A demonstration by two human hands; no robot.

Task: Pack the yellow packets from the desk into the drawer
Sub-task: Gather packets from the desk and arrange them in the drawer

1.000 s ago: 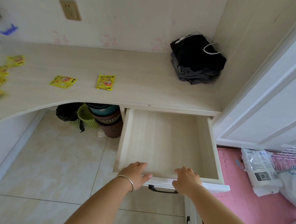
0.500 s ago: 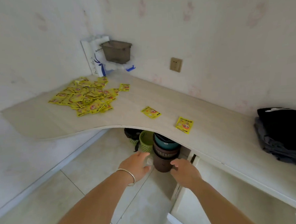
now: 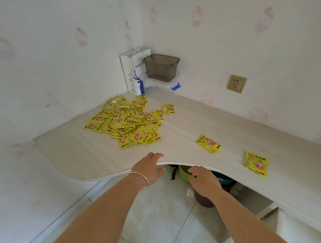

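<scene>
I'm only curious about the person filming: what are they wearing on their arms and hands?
Both forearms are bare, with no sleeves in view and no gloves. The left hand has a thin, plain silver bangle round the wrist. The right hand and its wrist carry nothing.

Bright, even daylight fills the room, washing the pale patterned walls [image 3: 59, 52] nearly white. Shadows are faint, darkest beneath the curved light-wood surface [image 3: 83, 155]. Wide-angle distortion bends edges; corners look soft.
</scene>
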